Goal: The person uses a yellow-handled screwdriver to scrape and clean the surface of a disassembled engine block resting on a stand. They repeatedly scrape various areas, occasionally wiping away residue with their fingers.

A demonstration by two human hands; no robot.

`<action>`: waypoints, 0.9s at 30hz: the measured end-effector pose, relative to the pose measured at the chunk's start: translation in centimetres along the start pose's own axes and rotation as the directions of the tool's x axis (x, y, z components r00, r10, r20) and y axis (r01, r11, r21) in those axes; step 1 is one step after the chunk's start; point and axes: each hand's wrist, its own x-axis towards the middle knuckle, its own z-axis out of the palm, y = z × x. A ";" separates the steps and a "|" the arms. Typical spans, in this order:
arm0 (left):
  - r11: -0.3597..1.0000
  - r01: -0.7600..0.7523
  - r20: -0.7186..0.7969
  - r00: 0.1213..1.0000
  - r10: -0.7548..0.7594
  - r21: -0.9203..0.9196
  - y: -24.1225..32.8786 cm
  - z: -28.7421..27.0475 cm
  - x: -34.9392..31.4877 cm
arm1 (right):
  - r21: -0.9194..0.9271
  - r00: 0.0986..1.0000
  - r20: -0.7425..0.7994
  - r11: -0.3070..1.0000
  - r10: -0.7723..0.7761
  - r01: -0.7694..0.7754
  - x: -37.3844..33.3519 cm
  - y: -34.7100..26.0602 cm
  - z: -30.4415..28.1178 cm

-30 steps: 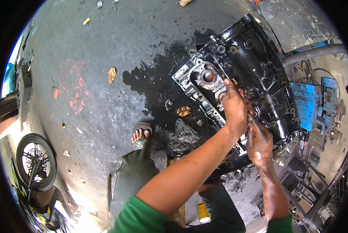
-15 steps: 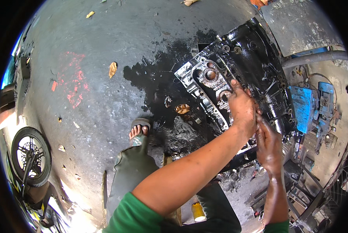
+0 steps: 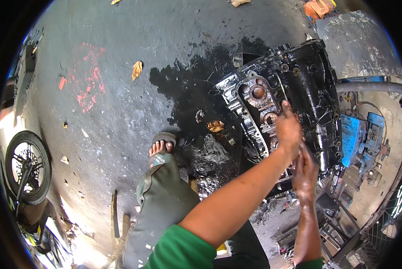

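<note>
A black, oil-wet engine block lies on the floor to the front right, with a bare metal end face holding round bores. My left hand is closed over the block, thumb stretched forward along a thin metal rod that sticks out ahead of it. The rod's tip lies against the block beside the end face; its other end is hidden in my hand. Just behind, my right hand presses its fingers together up against my left wrist. What those fingers hold, if anything, is hidden.
A dark oil stain spreads left of the block, with a grey rag and a dry leaf. My sandalled foot stands beside it. Blue machinery is at right, a spoked wheel at far left.
The whole view has shifted, so the block appears farther right and lower. My right hand has moved left, closer in under my left wrist. My left hand keeps its place over the block.
</note>
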 end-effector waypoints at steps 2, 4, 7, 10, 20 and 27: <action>0.998 -0.011 -0.016 1.000 0.012 0.055 -1.1 0.7 -1.3 | 0.072 0.996 -0.032 0.993 -0.087 0.089 -0.5 0.0 -1.3; 0.996 -0.081 -0.053 0.995 0.082 0.020 -1.6 1.2 -2.1 | 0.086 0.996 0.078 0.996 0.033 -0.039 -0.8 -0.2 -3.0; 0.997 -0.044 -0.093 0.995 0.038 -0.063 -1.4 1.5 -2.1 | -0.019 0.975 0.171 0.990 0.141 -0.140 -0.6 -0.6 -4.7; 0.991 -0.078 -0.026 0.997 0.076 -0.110 -0.6 1.3 -1.5 | -0.056 0.987 0.116 0.993 0.114 -0.108 -0.4 -1.2 -4.1; 0.998 -0.003 -0.034 0.999 0.005 0.061 1.2 -0.7 0.8 | 0.027 0.999 -0.051 1.000 -0.003 0.005 0.2 -1.0 1.2; 0.948 -0.085 -0.127 0.984 0.129 0.306 -0.2 -0.3 0.5 | 0.052 0.998 -0.045 0.997 0.054 -0.051 -0.6 0.6 1.5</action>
